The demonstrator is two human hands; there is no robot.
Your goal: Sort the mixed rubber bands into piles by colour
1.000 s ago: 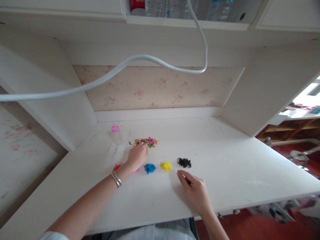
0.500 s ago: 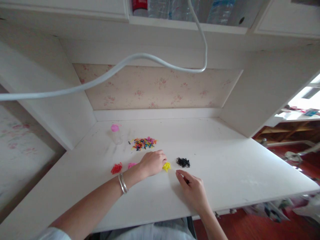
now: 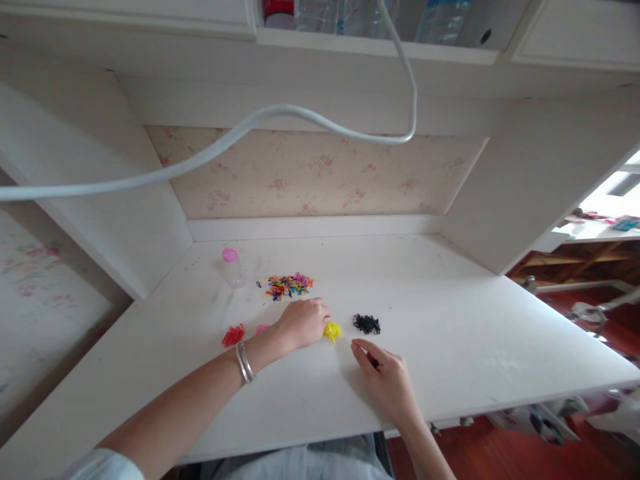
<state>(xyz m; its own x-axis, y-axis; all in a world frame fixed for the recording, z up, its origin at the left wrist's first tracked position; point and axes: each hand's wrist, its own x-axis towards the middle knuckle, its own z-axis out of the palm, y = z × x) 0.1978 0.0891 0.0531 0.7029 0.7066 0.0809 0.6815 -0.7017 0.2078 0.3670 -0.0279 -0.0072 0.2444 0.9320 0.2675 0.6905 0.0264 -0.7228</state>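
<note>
My left hand [image 3: 301, 323] lies on the white desk [image 3: 450, 333] with its fingers curled. Its fingertips touch a small yellow pile [image 3: 333, 331] of tiny bands, and it hides the blue pile. A silver bracelet [image 3: 245, 363] is on that wrist. My right hand [image 3: 384, 375] rests nearer the front edge, closed, with a small dark piece [image 3: 373, 361] showing between its fingers. A black pile [image 3: 367, 324] lies just beyond it. A mixed coloured heap [image 3: 288, 285] sits behind my left hand. Red [image 3: 233, 335] and pink [image 3: 261, 328] piles lie by my left wrist.
A small clear bottle with a pink cap [image 3: 233, 265] stands at the back left. A white cable [image 3: 280, 115] hangs across the alcove. White side panels close in both sides, with a shelf of bottles [image 3: 360, 13] overhead.
My left hand left the mixed heap and came right and nearer, to the yellow pile, covering the blue pile. My right hand has stayed in place.
</note>
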